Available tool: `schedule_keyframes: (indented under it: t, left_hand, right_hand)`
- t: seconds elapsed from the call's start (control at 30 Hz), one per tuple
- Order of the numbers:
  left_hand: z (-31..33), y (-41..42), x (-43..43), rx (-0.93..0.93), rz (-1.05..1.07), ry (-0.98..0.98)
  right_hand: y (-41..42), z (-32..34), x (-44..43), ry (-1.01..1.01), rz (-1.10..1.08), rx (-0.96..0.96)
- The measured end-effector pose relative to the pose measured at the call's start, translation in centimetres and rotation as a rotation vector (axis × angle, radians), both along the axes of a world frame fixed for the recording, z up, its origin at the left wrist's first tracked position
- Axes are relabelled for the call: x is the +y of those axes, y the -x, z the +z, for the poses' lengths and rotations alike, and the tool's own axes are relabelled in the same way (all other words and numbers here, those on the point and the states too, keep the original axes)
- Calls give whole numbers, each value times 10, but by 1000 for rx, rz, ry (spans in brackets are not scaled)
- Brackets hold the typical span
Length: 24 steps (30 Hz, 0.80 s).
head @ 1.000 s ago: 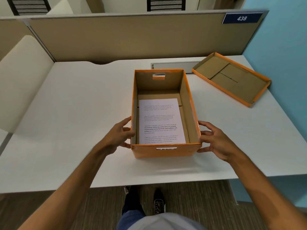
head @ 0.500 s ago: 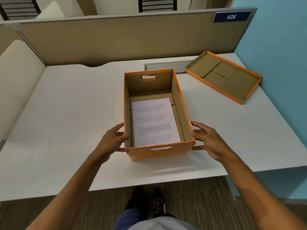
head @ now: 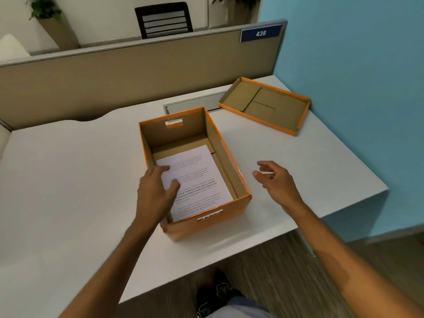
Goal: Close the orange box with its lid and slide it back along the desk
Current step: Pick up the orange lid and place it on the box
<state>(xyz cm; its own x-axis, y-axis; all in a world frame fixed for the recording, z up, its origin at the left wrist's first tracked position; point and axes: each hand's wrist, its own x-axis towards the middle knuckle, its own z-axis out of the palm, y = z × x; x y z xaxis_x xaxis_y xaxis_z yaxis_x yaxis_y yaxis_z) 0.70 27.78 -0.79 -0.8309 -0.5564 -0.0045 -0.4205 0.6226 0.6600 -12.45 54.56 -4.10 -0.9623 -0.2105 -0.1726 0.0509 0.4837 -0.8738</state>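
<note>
The open orange cardboard box (head: 195, 173), holding a printed white sheet (head: 195, 180), is seen near the white desk (head: 68, 180) front edge. Its upturned orange cardboard lid (head: 266, 104) lies well apart, rear right. The left hand (head: 156, 191) is spread over the box's left wall; the right hand (head: 277, 180) is held open beside it, empty.

Both hands (head: 154, 191) (head: 278, 180) now off the box (head: 238, 180).

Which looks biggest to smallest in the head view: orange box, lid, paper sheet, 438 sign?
1. orange box
2. lid, though it lies farther back
3. paper sheet, partly hidden by the left hand
4. 438 sign
</note>
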Motion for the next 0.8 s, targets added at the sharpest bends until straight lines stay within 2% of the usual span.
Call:
schedule_keyframes:
  t: [0.27, 0.53, 0.67, 0.8]
  left_hand:
    - [20, 72, 44, 96, -152, -50]
    - [21, 175, 94, 126, -342, -55]
    - [10, 241, 125, 88, -345, -66]
    - [-8, 296, 154, -10, -329, -157]
  right_hand:
    - [33, 28, 21, -47, -31, 122]
    - [125, 30, 56, -90, -10, 207]
    - [187, 18, 74, -149, 47, 247]
    - [245, -7, 88, -276, 105, 304]
